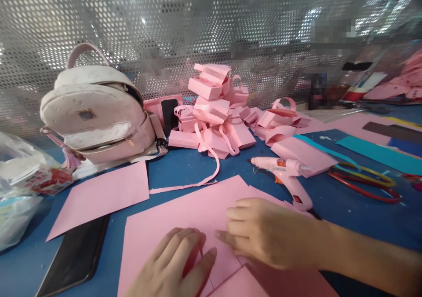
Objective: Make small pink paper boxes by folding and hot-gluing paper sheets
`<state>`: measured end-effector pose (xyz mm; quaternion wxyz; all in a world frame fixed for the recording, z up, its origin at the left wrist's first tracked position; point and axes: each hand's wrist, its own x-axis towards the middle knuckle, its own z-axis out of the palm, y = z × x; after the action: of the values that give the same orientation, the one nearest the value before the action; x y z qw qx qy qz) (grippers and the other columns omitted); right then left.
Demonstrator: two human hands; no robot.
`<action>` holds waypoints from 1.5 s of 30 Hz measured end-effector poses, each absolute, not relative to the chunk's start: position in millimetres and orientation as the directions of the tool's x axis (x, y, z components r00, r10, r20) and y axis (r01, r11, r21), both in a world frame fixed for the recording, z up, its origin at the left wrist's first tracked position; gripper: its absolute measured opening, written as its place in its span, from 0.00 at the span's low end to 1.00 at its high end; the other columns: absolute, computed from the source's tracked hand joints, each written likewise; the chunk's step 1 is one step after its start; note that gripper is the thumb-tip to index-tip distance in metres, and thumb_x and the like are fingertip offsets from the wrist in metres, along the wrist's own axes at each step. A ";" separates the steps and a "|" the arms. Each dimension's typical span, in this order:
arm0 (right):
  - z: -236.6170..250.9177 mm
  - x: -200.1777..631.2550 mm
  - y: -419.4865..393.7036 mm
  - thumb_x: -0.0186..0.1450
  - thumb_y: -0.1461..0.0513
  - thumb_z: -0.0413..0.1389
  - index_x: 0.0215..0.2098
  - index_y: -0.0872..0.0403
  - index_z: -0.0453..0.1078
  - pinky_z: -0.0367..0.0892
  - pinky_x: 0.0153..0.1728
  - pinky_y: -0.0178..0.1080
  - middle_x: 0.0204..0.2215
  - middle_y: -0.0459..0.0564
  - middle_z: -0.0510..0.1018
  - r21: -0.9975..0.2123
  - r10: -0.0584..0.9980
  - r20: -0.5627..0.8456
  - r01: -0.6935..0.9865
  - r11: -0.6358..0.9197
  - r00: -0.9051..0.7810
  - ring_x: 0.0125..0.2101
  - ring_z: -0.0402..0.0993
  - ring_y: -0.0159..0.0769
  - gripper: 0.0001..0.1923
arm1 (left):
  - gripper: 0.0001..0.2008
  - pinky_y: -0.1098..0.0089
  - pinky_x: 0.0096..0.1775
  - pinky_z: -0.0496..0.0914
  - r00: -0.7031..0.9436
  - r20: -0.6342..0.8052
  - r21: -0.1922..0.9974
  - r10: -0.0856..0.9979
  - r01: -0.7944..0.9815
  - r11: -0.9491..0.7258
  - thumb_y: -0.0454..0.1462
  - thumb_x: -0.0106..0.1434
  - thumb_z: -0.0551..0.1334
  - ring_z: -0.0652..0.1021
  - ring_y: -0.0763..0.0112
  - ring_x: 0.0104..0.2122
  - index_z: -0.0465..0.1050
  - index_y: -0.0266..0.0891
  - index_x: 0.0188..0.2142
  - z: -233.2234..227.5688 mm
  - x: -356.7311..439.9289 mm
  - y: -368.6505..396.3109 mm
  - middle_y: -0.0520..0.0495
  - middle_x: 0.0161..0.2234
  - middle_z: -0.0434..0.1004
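Behind the bench, a perforated metal screen [211,28] closes off the far edge. Below it the blue table [356,209] runs wide, with bare room only at the right, past the glue gun. A pale backpack [95,112] stands far left against the screen, a heap of pink boxes [214,112] beside it at the middle. Nearest lies the pink sheet [184,218], its far edge just short of a loose strip [211,169]; a second sheet [102,196] lies just left, a dark phone [74,257] below that. Both hands press flat on the pink sheet: left hand [178,266] with fingers together at the near edge, right hand [263,233] beside it, fingertips bearing down on a fold. The glue gun [286,171] lies just beyond the right hand, near red scissors [365,187].
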<state>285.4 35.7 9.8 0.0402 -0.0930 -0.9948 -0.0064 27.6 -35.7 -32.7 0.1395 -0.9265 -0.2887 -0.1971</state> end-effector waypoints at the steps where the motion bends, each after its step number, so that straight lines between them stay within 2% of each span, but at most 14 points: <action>1: 11.0 285.9 34.7 0.71 0.63 0.57 0.38 0.56 0.74 0.53 0.29 0.42 0.26 0.45 0.74 0.024 0.161 0.082 0.164 0.986 -0.984 0.28 0.62 0.38 0.05 | 0.23 0.66 0.43 0.78 0.757 0.450 -0.143 0.475 0.585 -0.798 0.46 0.76 0.47 0.79 0.61 0.42 0.76 0.39 0.53 -31.6 28.8 -35.8 0.39 0.42 0.79; 6: 23.6 286.7 26.4 0.67 0.67 0.59 0.31 0.55 0.75 0.51 0.27 0.41 0.23 0.46 0.73 0.021 0.161 0.036 0.161 0.987 -0.986 0.26 0.60 0.37 0.06 | 0.27 0.61 0.43 0.76 0.680 0.555 -0.075 0.479 0.615 -0.785 0.47 0.76 0.41 0.77 0.58 0.42 0.76 0.38 0.51 -46.8 31.1 -37.6 0.36 0.43 0.76; 10: 23.9 289.9 24.8 0.67 0.66 0.58 0.29 0.55 0.74 0.50 0.26 0.41 0.23 0.46 0.74 -0.005 0.177 0.017 0.176 0.984 -0.984 0.26 0.61 0.37 0.08 | 0.20 0.59 0.49 0.74 0.706 0.457 0.043 0.541 0.590 -0.806 0.43 0.75 0.47 0.75 0.56 0.49 0.70 0.41 0.57 -54.0 25.8 -40.5 0.36 0.51 0.72; 13: 14.1 294.4 30.1 0.71 0.64 0.53 0.34 0.56 0.76 0.53 0.28 0.40 0.26 0.48 0.76 -0.041 0.175 0.123 0.171 0.984 -0.977 0.28 0.65 0.38 0.11 | 0.20 0.59 0.51 0.73 0.705 0.360 0.193 0.611 0.585 -0.788 0.45 0.73 0.51 0.72 0.54 0.54 0.65 0.43 0.60 -42.7 23.8 -45.4 0.36 0.56 0.68; 16: 7.2 297.4 35.0 0.75 0.64 0.46 0.45 0.56 0.76 0.59 0.33 0.39 0.34 0.52 0.81 -0.149 0.183 0.228 0.151 0.977 -0.956 0.33 0.71 0.38 0.15 | 0.20 0.59 0.51 0.71 0.551 0.341 0.329 0.762 0.689 -0.646 0.37 0.71 0.55 0.72 0.56 0.54 0.61 0.44 0.61 -27.1 25.4 -50.4 0.38 0.57 0.69; 19: 9.3 295.2 31.6 0.75 0.65 0.45 0.47 0.56 0.74 0.63 0.41 0.37 0.40 0.52 0.82 -0.301 0.287 0.236 0.211 0.930 -0.928 0.39 0.74 0.37 0.15 | 0.11 0.58 0.45 0.70 0.387 0.199 0.422 0.900 0.796 -0.435 0.39 0.65 0.63 0.75 0.57 0.43 0.68 0.42 0.46 -14.0 27.3 -51.2 0.44 0.45 0.75; 22: 14.2 289.0 21.4 0.73 0.65 0.49 0.43 0.56 0.75 0.64 0.42 0.36 0.39 0.51 0.81 -0.403 0.428 0.203 0.323 0.856 -0.881 0.39 0.75 0.37 0.11 | 0.08 0.61 0.40 0.66 0.331 0.052 0.474 0.942 0.822 -0.315 0.41 0.62 0.66 0.73 0.62 0.33 0.69 0.42 0.33 -6.3 26.9 -48.8 0.51 0.33 0.75; 26: 12.5 279.0 11.1 0.70 0.64 0.56 0.37 0.55 0.74 0.62 0.38 0.34 0.35 0.48 0.79 -0.506 0.540 0.188 0.391 0.769 -0.820 0.36 0.73 0.35 0.05 | 0.08 0.61 0.44 0.62 0.303 -0.012 0.608 0.953 0.759 -0.234 0.38 0.60 0.66 0.73 0.63 0.34 0.69 0.41 0.27 -5.7 25.1 -46.5 0.52 0.31 0.79; 29: 11.5 271.4 9.4 0.68 0.63 0.58 0.30 0.55 0.72 0.58 0.31 0.33 0.29 0.43 0.76 -0.569 0.645 0.084 0.495 0.656 -0.759 0.30 0.69 0.32 0.07 | 0.05 0.64 0.45 0.65 0.274 -0.003 0.766 0.962 0.618 -0.174 0.34 0.57 0.66 0.76 0.63 0.37 0.71 0.40 0.27 -8.7 25.4 -44.2 0.50 0.33 0.81; 33: 23.6 263.0 9.6 0.63 0.56 0.64 0.24 0.54 0.69 0.52 0.25 0.34 0.23 0.41 0.70 -0.437 0.619 -0.101 0.594 0.675 -0.779 0.24 0.64 0.32 0.14 | 0.11 0.73 0.34 0.68 0.174 0.048 0.933 0.983 0.342 -0.106 0.32 0.56 0.65 0.77 0.68 0.35 0.70 0.41 0.38 -13.2 26.2 -36.0 0.49 0.38 0.80; 36: 33.3 257.7 9.8 0.61 0.51 0.65 0.43 0.53 0.74 0.60 0.31 0.36 0.37 0.47 0.78 -0.337 0.587 -0.014 0.557 0.759 -0.809 0.34 0.72 0.38 0.18 | 0.09 0.76 0.27 0.67 0.118 0.037 0.950 0.992 0.305 -0.071 0.33 0.55 0.66 0.75 0.73 0.27 0.67 0.41 0.35 -17.3 26.1 -28.8 0.53 0.31 0.76; 39: 28.7 251.3 13.2 0.67 0.56 0.62 0.56 0.52 0.70 0.63 0.38 0.38 0.45 0.52 0.77 -0.133 0.408 0.158 0.390 0.911 -0.899 0.42 0.71 0.41 0.20 | 0.08 0.76 0.23 0.64 0.114 0.022 0.948 0.993 0.313 -0.057 0.32 0.55 0.66 0.70 0.76 0.20 0.68 0.41 0.33 -21.4 24.5 -24.9 0.58 0.25 0.70; 42: 12.6 245.7 20.0 0.72 0.64 0.52 0.57 0.51 0.70 0.62 0.34 0.39 0.37 0.50 0.76 0.079 0.231 0.187 0.249 0.965 -0.955 0.35 0.68 0.38 0.16 | 0.09 0.74 0.27 0.66 0.089 0.068 0.921 0.994 0.378 -0.097 0.31 0.55 0.66 0.72 0.75 0.22 0.70 0.41 0.35 -24.2 19.5 -23.7 0.57 0.27 0.73; 45: -1.0 244.1 26.6 0.72 0.65 0.51 0.61 0.53 0.67 0.62 0.35 0.40 0.39 0.51 0.75 0.111 0.227 0.214 0.254 0.961 -0.950 0.36 0.67 0.39 0.20 | 0.09 0.69 0.37 0.70 0.077 0.137 0.840 0.988 0.519 -0.157 0.31 0.55 0.68 0.78 0.67 0.32 0.74 0.42 0.37 -26.0 12.7 -22.0 0.53 0.32 0.78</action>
<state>244.1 26.6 -1.0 0.0999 -0.1220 -0.9851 -0.0687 12.7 -22.0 -26.0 -0.3144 -0.6629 -0.5682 -0.3727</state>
